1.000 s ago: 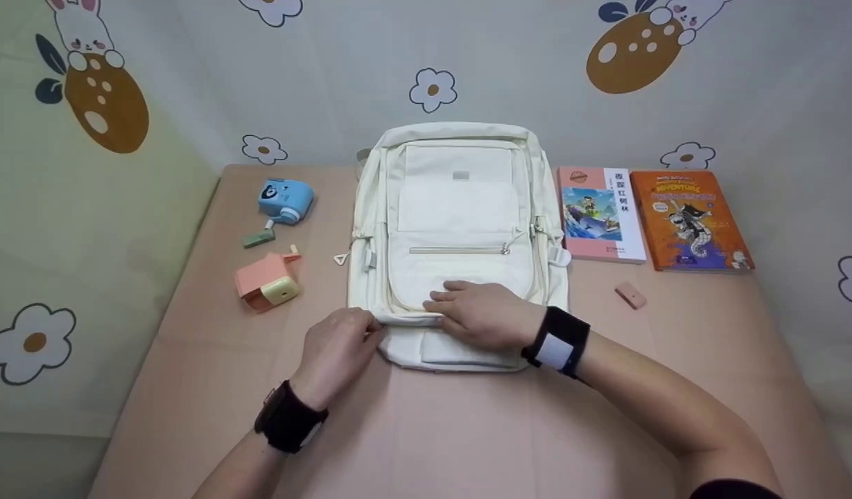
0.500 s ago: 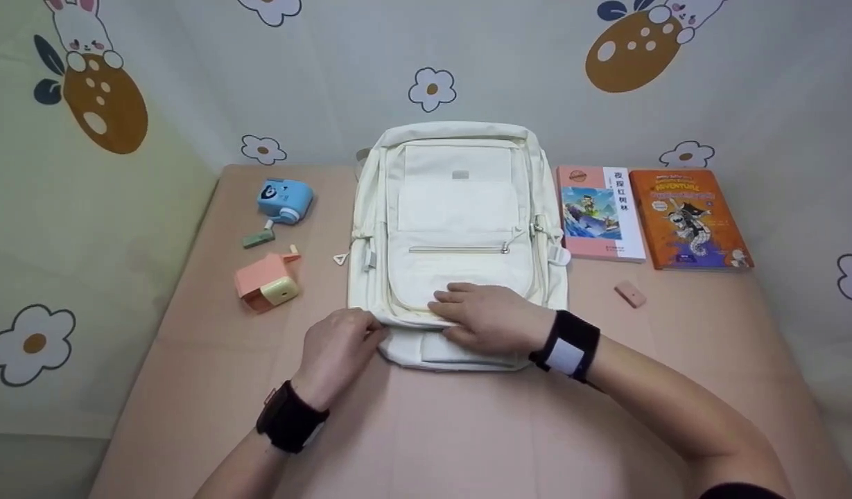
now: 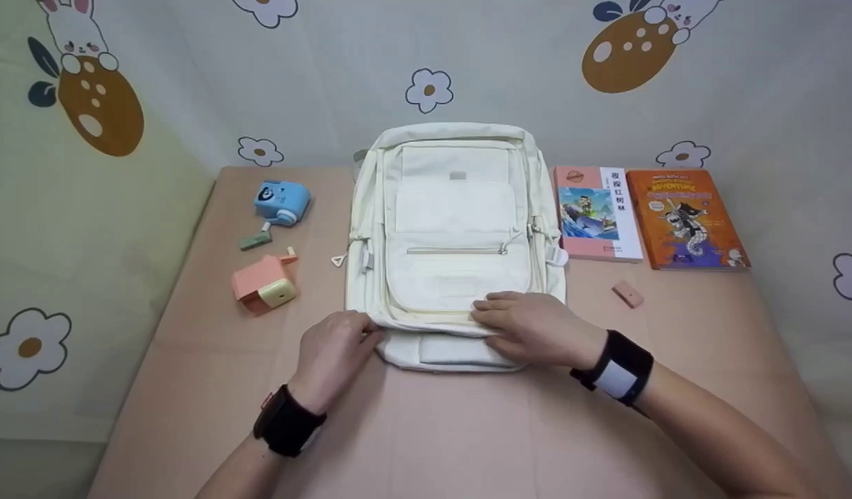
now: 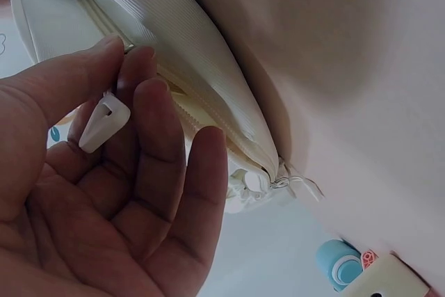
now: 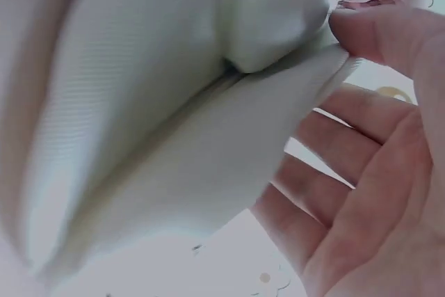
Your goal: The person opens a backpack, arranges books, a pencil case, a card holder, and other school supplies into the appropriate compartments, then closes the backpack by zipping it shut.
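Note:
A cream backpack [image 3: 457,208] lies flat on the pink table [image 3: 467,430], front side up. My left hand [image 3: 335,346] is at its lower left corner. In the left wrist view the thumb and fingers [image 4: 139,102] pinch a small white zipper pull [image 4: 104,123] beside the zipper seam of the backpack [image 4: 208,53]. My right hand [image 3: 533,326] rests on the lower front pocket with its fingers pointing left. In the right wrist view its thumb [image 5: 379,33] presses on the bag's fabric [image 5: 174,102] and the other fingers lie fairly straight.
Left of the bag sit a blue toy-like device [image 3: 281,202], a small green piece [image 3: 256,240] and a pink and yellow house-shaped box [image 3: 265,285]. To the right lie a pink book [image 3: 595,213], an orange book [image 3: 685,218] and a pink eraser [image 3: 628,294]. Patterned cloth walls surround the table.
My right hand has slid to the right along the bag's lower front edge. My left hand has stayed at the lower left corner.

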`<state>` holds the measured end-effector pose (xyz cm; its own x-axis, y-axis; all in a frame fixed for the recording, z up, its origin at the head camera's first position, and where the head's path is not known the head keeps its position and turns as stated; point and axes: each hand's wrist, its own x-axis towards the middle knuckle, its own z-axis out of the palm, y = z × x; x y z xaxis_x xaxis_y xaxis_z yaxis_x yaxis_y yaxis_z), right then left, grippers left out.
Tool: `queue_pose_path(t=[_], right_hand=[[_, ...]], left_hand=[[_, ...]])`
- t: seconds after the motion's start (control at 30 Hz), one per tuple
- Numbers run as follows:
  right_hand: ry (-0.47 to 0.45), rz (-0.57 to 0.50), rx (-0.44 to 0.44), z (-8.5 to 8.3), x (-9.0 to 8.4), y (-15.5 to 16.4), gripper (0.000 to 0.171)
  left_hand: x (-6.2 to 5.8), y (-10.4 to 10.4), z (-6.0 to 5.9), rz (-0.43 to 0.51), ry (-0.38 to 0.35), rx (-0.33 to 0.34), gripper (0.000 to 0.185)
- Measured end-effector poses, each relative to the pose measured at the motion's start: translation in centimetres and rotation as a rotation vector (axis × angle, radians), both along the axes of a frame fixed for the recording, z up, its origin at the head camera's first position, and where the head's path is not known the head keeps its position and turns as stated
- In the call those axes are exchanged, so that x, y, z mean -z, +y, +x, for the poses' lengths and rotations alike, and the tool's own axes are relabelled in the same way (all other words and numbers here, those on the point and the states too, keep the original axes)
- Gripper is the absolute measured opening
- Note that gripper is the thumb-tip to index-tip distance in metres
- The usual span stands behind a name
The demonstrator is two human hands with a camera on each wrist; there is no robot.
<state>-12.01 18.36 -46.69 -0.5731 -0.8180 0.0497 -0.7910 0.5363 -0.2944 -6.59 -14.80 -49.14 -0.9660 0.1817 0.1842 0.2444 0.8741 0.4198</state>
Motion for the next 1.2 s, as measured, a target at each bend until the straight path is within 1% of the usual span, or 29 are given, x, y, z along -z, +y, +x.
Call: queue_pose_path(t=[0.1, 0.23, 0.4, 0.53, 0.77, 0.87, 0.97, 1.1, 1.2], right_hand=[[0.027, -0.036, 0.031, 0.2, 0.4, 0.5, 0.035], [0.061, -0.061, 0.078, 0.0, 0.9, 0.4, 0.027], [0.064, -0.057, 0.134, -0.4, 1.1, 0.0, 0.023], [0.051, -0.054, 0.154, -0.6, 1.1, -0.2, 0.022], [0.064, -0.079, 0.165, -0.7, 0.9, -0.3, 0.018], [0.072, -0.085, 0.168, -0.7, 0.9, -0.4, 0.018], [0.059, -0.089, 0.174, -0.7, 0.8, -0.4, 0.018], [0.042, -0.089, 0.181, -0.6, 0.8, -0.5, 0.019], [0.031, -0.091, 0.186, -0.6, 0.8, -0.5, 0.019]], left_hand=[[0.0, 0.0, 0.1, 0.001, -0.006, -0.009, 0.012], [0.0, 0.0, 0.2, -0.003, -0.014, -0.022, 0.011], [0.2, 0.3, 0.4, 0.000, -0.009, -0.021, 0.009], [0.1, 0.6, 0.6, 0.009, 0.004, -0.011, 0.005], [0.5, 1.2, 0.9, 0.005, 0.086, 0.013, 0.007], [0.7, 1.6, 1.0, 0.019, 0.114, 0.045, 0.008], [0.6, 2.2, 1.1, 0.025, 0.135, 0.071, 0.009], [0.4, 3.1, 1.2, 0.014, 0.161, 0.075, 0.010], [0.3, 3.8, 1.3, 0.009, 0.185, 0.093, 0.009]])
